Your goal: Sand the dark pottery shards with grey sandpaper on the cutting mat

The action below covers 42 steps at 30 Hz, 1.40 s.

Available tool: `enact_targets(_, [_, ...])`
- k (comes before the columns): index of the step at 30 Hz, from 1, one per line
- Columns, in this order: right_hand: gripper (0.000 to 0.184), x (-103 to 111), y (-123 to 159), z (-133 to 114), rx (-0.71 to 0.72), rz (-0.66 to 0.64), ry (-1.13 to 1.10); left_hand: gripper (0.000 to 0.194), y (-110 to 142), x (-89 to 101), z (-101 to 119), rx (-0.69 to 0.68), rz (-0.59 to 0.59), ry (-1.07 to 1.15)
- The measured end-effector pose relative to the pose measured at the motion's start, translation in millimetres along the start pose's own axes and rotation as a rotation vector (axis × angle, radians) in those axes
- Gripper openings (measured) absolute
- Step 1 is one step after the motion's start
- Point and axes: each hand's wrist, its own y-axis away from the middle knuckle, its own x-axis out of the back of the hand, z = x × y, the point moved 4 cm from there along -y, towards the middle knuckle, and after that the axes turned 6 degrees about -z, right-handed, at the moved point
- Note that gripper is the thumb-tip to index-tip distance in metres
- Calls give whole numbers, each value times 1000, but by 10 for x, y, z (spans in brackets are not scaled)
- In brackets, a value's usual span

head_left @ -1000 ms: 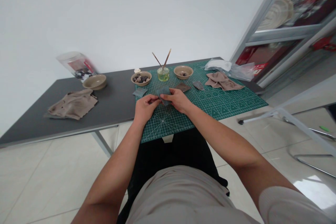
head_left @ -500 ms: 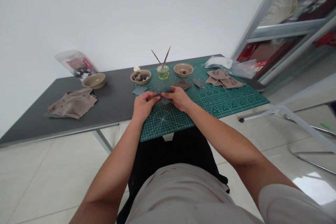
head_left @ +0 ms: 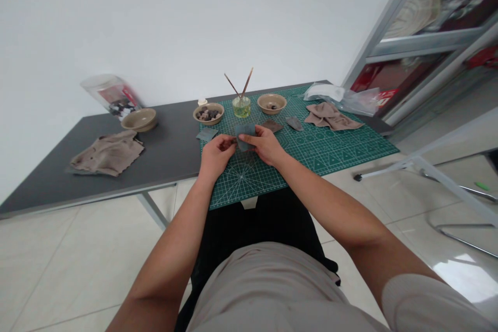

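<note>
My right hand [head_left: 264,144] grips a small grey-blue square of sandpaper [head_left: 246,130] above the green cutting mat [head_left: 249,178], thumb lying across its face. Close to the sheet's left edge, my left hand [head_left: 218,153] is closed in a pinch; a dark bit shows at its fingertips, too small to name. Another grey-blue sheet [head_left: 207,134] lies on the mat beyond my left hand. Behind my right hand are a brown sheet [head_left: 272,125] and a grey folded piece [head_left: 294,123].
At the back stand a bowl of dark and brown lumps [head_left: 209,114], a glass of yellowish liquid [head_left: 241,108] holding two brushes, and a bowl with small dark pieces [head_left: 272,104]. Brown cloths [head_left: 332,116] lie at both sides. A plastic bag [head_left: 342,96] is at right, another bowl [head_left: 139,120] at left.
The sandpaper in my right hand has turned so that more of its flat face shows. My left fingertips have drawn slightly away from my right thumb.
</note>
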Motion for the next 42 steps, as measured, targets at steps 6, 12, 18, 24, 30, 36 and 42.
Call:
enact_targets(6, [44, -15, -3, 21, 5, 56, 142, 13, 39, 6, 51, -15, 3, -159])
enact_targets(12, [38, -36, -4, 9, -127, 21, 177, 13, 36, 26, 32, -13, 10, -160])
enact_targets(18, [36, -31, -3, 34, -90, 68, 199, 12, 49, 5, 51, -35, -18, -252])
enact_targets(24, [38, -41, -3, 16, -107, -3, 157, 12, 62, 5, 81, -24, -1, -259])
enact_targets(30, [37, -32, -5, 1, -98, -16, 181, 13, 55, 14, 60, -3, -13, -218])
enact_targets(36, [29, -52, 11, 27, -26, 98, 260, 13, 84, -21, 90, -57, -11, -263])
enact_targets(42, [30, -15, -10, 36, -47, 126, 146, 13, 57, -12, 68, -52, 39, -106])
